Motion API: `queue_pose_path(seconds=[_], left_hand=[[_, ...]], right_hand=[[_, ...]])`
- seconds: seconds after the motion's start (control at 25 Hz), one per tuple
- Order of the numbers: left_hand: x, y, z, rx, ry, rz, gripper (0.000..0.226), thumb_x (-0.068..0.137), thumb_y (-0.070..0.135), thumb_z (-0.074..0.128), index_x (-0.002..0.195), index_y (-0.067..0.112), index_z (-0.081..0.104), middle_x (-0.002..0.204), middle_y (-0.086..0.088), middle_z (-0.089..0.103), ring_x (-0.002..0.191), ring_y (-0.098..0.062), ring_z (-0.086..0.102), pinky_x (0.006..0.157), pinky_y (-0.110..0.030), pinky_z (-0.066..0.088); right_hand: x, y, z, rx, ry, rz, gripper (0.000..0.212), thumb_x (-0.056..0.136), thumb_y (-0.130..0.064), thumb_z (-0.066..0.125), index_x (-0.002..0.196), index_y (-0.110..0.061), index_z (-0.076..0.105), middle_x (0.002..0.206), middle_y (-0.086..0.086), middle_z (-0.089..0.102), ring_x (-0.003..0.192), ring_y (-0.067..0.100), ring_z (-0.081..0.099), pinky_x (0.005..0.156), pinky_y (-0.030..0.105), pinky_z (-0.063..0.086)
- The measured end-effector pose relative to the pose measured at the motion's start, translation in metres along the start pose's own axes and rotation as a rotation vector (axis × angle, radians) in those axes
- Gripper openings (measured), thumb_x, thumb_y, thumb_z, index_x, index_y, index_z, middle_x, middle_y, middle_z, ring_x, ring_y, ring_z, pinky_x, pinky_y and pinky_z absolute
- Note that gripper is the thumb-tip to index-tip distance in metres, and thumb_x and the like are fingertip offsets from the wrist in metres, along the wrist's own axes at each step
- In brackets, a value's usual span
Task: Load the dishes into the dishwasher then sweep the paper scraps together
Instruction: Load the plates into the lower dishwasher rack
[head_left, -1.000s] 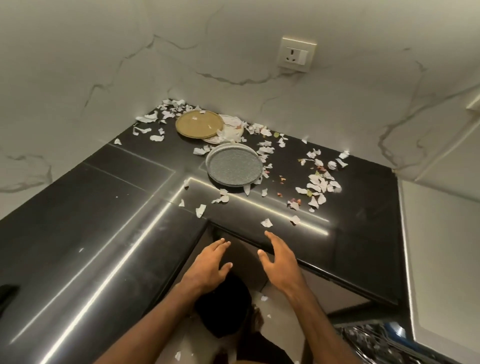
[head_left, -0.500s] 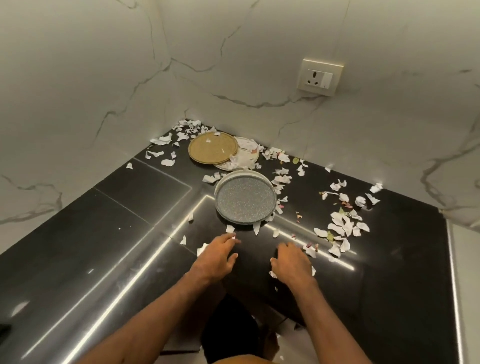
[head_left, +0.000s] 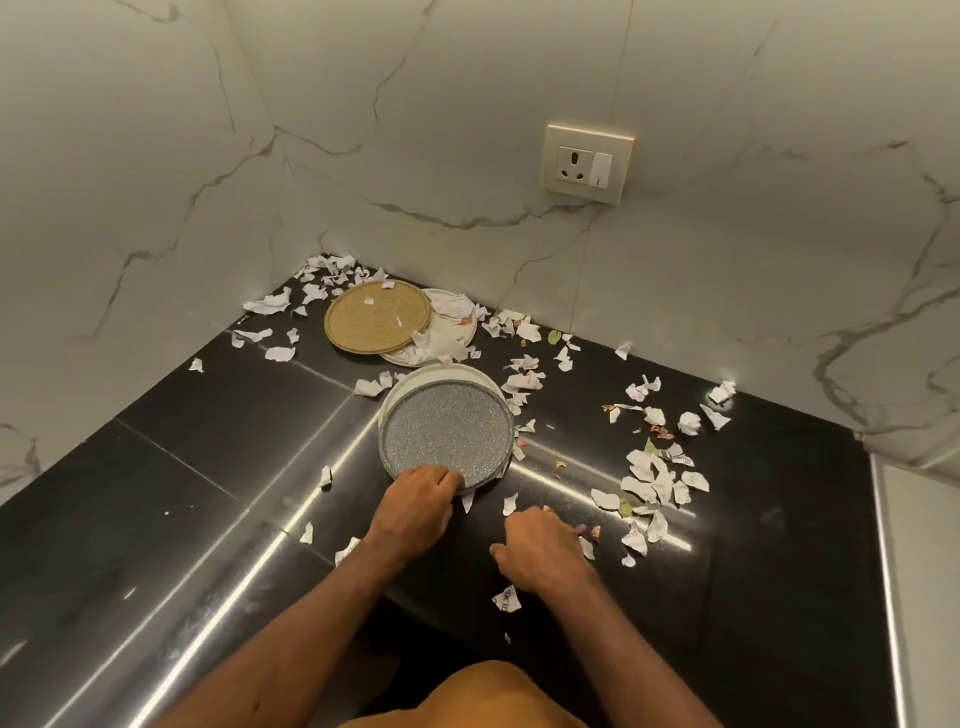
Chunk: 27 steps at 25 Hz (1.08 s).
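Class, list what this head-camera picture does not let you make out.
Head view throughout.
Left hand's grip on the grey plate: fingertips hidden by the hand itself.
White plate: mostly covered by the gold plate and paper scraps.
Print on the scraps: too small.
Dishwasher: not in the frame.

place: home kitchen | table (head_left: 156, 493): L-shaped corner run, glossy black stone, lower half of frame | walls (head_left: 467, 130): white marble-veined slabs, upper half | socket (head_left: 587, 163) with switch, upper right | grey plate (head_left: 447, 434), gold plate (head_left: 376, 322), centre
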<state>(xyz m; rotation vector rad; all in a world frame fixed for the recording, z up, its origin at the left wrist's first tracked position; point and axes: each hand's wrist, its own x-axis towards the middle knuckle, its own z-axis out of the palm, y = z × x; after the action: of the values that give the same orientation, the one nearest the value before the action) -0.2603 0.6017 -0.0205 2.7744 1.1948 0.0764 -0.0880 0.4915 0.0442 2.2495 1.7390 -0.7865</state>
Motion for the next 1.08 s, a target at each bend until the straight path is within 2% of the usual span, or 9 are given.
queue_pose_path(seconds=[0.2,0.36,0.56,0.64,0.76,0.8,0.88,0.96,1.08], left_hand=[[0.008,0.012,-0.019,-0.114,0.162,0.084,0.027,0.085,0.022,0.064,0.112,0.019,0.059,0.104,-0.001,0.062,0.092,-0.02,0.058,0.083,-0.034,0.052],[0.005,0.049,-0.03,-0.194,0.234,0.173,0.029,0.086,0.022,0.062,0.115,0.015,0.063,0.106,-0.002,0.064,0.094,-0.018,0.056,0.084,-0.033,0.052],[-0.019,0.067,-0.037,-0.319,0.234,0.317,0.031,0.099,0.039,0.065,0.124,0.021,0.065,0.122,0.002,0.06,0.112,-0.013,0.055,0.096,-0.038,0.051],[-0.03,0.063,-0.046,-0.383,0.25,0.147,0.049,0.097,0.057,0.063,0.136,0.028,0.059,0.147,0.001,0.048,0.137,-0.014,0.042,0.116,-0.041,0.037],[-0.038,0.047,-0.057,-0.559,0.259,-0.214,0.067,0.097,0.052,0.064,0.155,0.027,0.042,0.165,-0.004,0.027,0.152,-0.021,0.022,0.123,-0.045,0.021],[-0.041,0.042,-0.061,-0.658,0.249,-0.262,0.068,0.098,0.047,0.065,0.157,0.024,0.04,0.161,-0.005,0.035,0.149,-0.023,0.03,0.122,-0.044,0.03],[-0.049,0.042,-0.071,-0.912,0.158,-0.31,0.061,0.1,0.037,0.065,0.155,0.021,0.044,0.135,0.001,0.058,0.127,-0.017,0.058,0.1,-0.02,0.05],[-0.064,0.05,-0.074,-1.004,0.064,-0.288,0.05,0.1,0.033,0.067,0.147,0.022,0.054,0.112,0.008,0.067,0.1,-0.003,0.066,0.082,-0.005,0.05],[-0.095,0.065,-0.057,-1.078,0.0,-0.24,0.041,0.096,0.034,0.073,0.135,0.028,0.064,0.113,0.014,0.074,0.103,-0.001,0.069,0.1,-0.032,0.057]], right_hand=[[0.016,0.026,0.0,0.65,0.149,0.073,0.054,0.096,-0.079,0.04,0.101,-0.031,0.065,0.099,-0.009,0.073,0.096,0.017,0.072,0.094,0.044,0.057],[0.024,0.025,-0.001,1.539,0.125,0.156,0.055,0.101,-0.066,0.052,0.109,-0.014,0.069,0.101,0.008,0.079,0.091,0.024,0.079,0.09,0.045,0.063],[0.002,0.023,0.016,1.519,0.471,0.298,0.028,0.102,-0.037,0.059,0.082,-0.017,0.059,0.075,0.003,0.06,0.073,0.023,0.056,0.069,0.04,0.049],[-0.016,0.022,0.02,1.598,0.553,0.282,0.028,0.104,-0.033,0.058,0.094,-0.008,0.063,0.087,0.012,0.068,0.079,0.025,0.063,0.076,0.037,0.053],[-0.051,0.019,0.031,1.69,0.625,0.261,0.028,0.105,-0.031,0.057,0.116,-0.007,0.067,0.116,0.015,0.072,0.11,0.031,0.069,0.1,0.043,0.055],[-0.067,0.017,0.036,1.731,0.654,0.254,0.025,0.105,-0.027,0.056,0.12,-0.011,0.069,0.116,0.008,0.075,0.112,0.024,0.07,0.098,0.039,0.055],[-0.098,0.01,0.046,1.777,0.705,0.249,0.024,0.106,-0.019,0.054,0.124,-0.015,0.07,0.116,-0.003,0.078,0.108,0.01,0.073,0.094,0.029,0.052],[-0.122,0.006,0.066,1.79,0.755,0.303,0.022,0.107,-0.015,0.053,0.12,-0.017,0.071,0.11,-0.008,0.079,0.104,0.005,0.073,0.09,0.023,0.052],[-0.159,0.003,0.115,1.784,0.802,0.442,0.021,0.109,-0.017,0.053,0.121,-0.018,0.07,0.111,-0.007,0.079,0.111,0.01,0.072,0.089,0.023,0.051]])
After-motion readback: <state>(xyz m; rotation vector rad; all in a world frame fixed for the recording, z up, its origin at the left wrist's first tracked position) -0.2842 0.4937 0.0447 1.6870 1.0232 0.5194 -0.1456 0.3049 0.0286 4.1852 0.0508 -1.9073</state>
